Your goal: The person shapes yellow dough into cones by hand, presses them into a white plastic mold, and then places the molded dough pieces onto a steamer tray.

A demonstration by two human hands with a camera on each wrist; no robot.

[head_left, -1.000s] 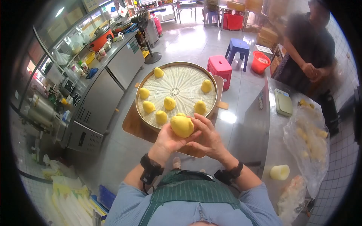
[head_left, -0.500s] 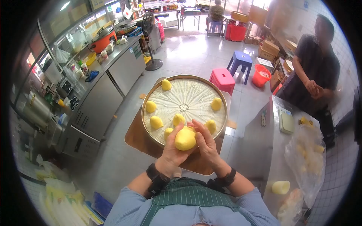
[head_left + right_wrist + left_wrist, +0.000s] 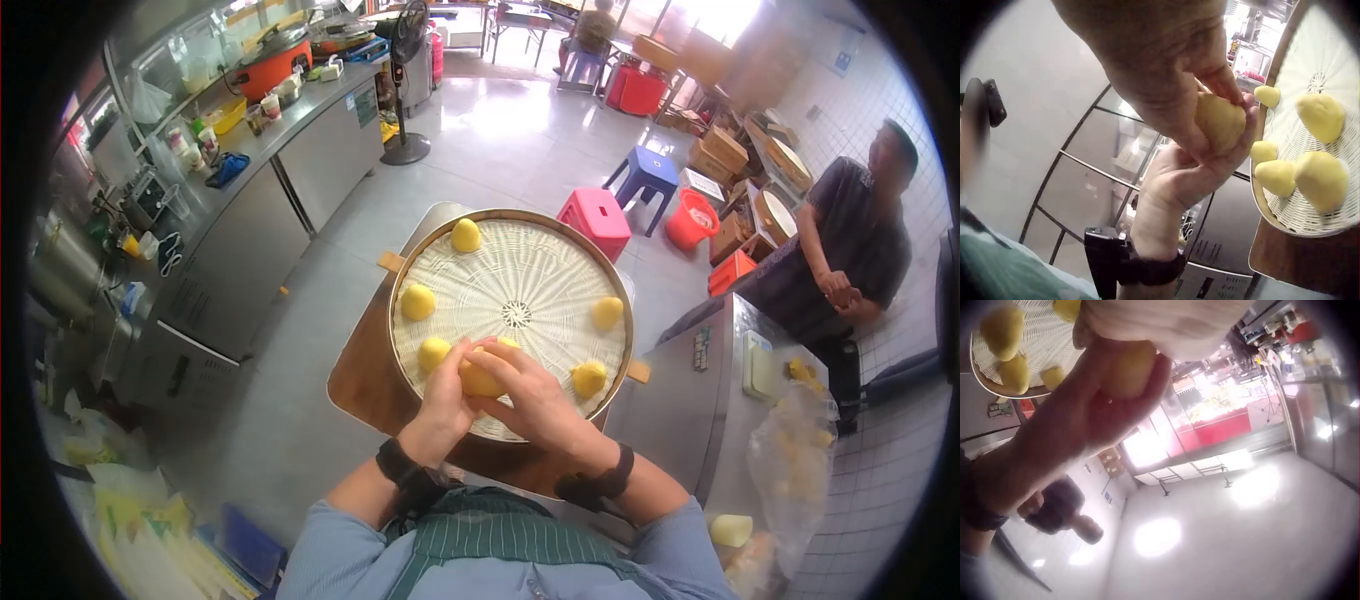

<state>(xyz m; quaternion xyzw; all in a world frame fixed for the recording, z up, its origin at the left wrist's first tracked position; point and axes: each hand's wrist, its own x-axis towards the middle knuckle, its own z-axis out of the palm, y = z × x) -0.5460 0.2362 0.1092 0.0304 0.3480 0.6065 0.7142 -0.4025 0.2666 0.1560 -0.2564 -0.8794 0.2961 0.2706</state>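
Observation:
A yellow dough lump (image 3: 482, 378) is held between both hands above the near side of a round woven tray (image 3: 516, 270). My left hand (image 3: 446, 392) cups it from the left and below. My right hand (image 3: 535, 398) curls over its top and right side, covering much of it. In the right wrist view the lump (image 3: 1221, 122) shows between the right hand (image 3: 1154, 69) and the left palm. Several yellow dough pieces, among them one at the tray's back (image 3: 466, 235) and one at its right (image 3: 589, 378), sit apart on the weave.
The tray stands on a brown board (image 3: 365, 365). Beyond it are a pink stool (image 3: 596, 222), a blue stool (image 3: 648, 175) and a red bucket (image 3: 692, 220). A steel counter (image 3: 290, 130) runs along the left. At right, a person (image 3: 855, 230) stands behind a steel table (image 3: 700, 385) with a scale.
The right hand has moved from the lump's side to over its top, hiding more of it. The head view has shifted, so the tray appears lower and farther right.

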